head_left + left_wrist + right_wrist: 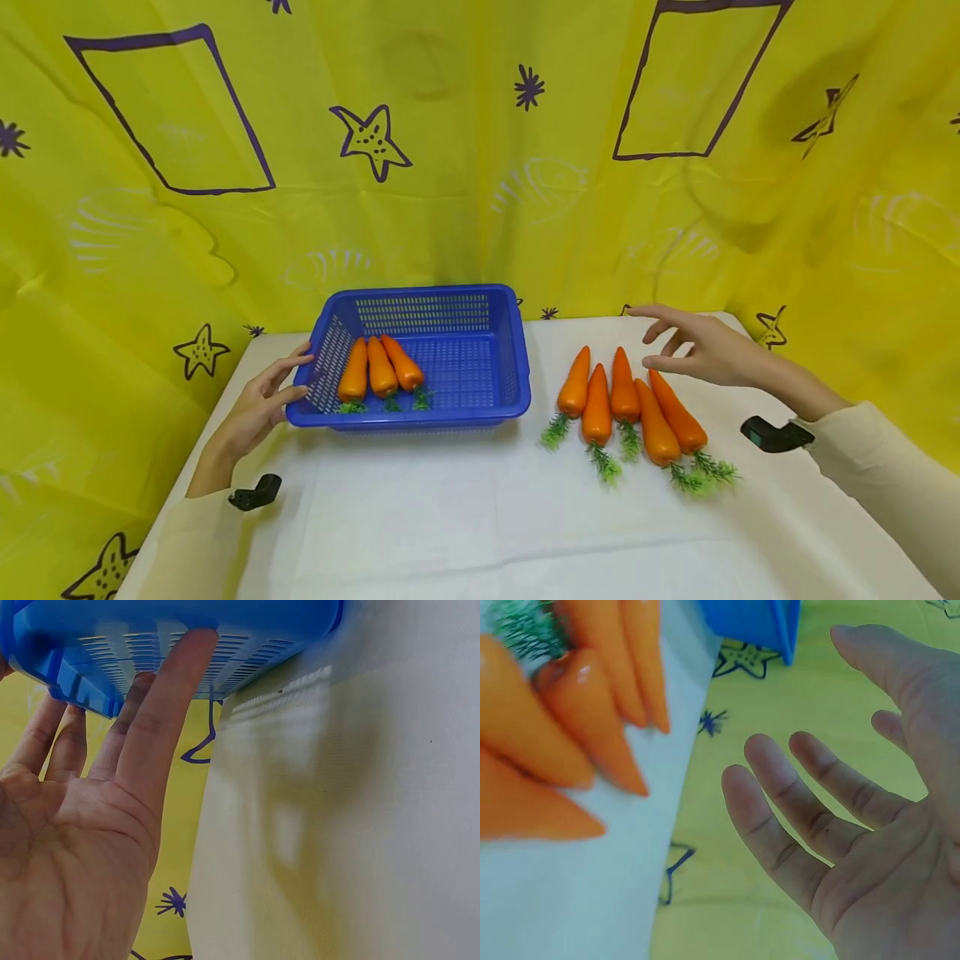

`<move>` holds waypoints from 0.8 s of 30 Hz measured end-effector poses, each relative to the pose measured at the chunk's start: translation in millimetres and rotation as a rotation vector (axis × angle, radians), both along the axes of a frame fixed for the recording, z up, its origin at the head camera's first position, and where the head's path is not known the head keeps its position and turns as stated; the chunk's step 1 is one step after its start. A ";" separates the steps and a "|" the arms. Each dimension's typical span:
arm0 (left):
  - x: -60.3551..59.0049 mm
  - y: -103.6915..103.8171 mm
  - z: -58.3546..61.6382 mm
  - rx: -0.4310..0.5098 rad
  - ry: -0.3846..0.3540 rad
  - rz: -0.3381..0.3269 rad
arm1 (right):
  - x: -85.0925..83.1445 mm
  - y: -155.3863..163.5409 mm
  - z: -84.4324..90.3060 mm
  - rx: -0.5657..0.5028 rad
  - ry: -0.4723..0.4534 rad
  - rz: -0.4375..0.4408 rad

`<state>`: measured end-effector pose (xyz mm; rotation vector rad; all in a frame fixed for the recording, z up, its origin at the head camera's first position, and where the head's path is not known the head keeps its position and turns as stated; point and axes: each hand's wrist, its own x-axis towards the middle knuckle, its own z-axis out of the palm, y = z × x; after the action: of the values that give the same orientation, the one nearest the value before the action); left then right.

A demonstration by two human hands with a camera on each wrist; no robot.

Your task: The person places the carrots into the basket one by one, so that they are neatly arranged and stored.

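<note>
My left hand [258, 404] is at the left end of a blue plastic basket [431, 414], its fingertips touching the rim and side wall. In the left wrist view its fingers [154, 731] reach out fairly straight against the slotted basket wall [247, 656]. Three orange carrots [381, 367] with green tops lie side by side in the basket's left half. Over the tips of several more carrots [622, 408], laid on the table right of the basket, hovers my right hand [701, 346]. Nothing is in it; its fingers [772, 772] are spread and relaxed in the right wrist view.
A white cloth covers the table [420, 508]. Close behind the basket hangs a yellow curtain [450, 225] with purple star drawings, which also runs along both sides. The loose carrots' leafy tops [697, 475] point toward the table's front.
</note>
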<state>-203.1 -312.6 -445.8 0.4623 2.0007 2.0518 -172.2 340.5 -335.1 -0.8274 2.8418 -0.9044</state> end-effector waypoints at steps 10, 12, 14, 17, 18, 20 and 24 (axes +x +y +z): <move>-0.8 -2.0 -1.5 -0.018 0.015 -0.002 | 25.6 33.4 -19.8 -0.061 -0.021 -0.072; -0.6 -2.1 -1.7 -0.017 0.016 -0.003 | 27.7 36.6 -23.3 -0.072 -0.024 -0.077; -0.4 -2.2 -2.0 -0.019 0.016 -0.005 | 29.1 39.2 -26.7 -0.081 -0.023 -0.079; -0.6 -1.9 -1.9 -0.022 0.016 -0.005 | 30.6 42.9 -32.4 -0.096 -0.044 -0.081; -0.7 -1.9 -1.8 -0.023 0.016 -0.005 | 30.8 44.0 -34.3 -0.098 -0.055 -0.080; -0.9 -1.7 -1.6 -0.026 0.018 -0.002 | 30.8 46.4 -38.4 -0.099 -0.082 -0.077; -1.1 -1.4 -1.5 -0.029 0.019 -0.002 | 28.9 53.2 -49.1 -0.098 -0.177 -0.067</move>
<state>-204.3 -314.0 -447.3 0.4803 2.0376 2.0213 -143.3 393.8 -384.2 -0.6288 2.7050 -1.0751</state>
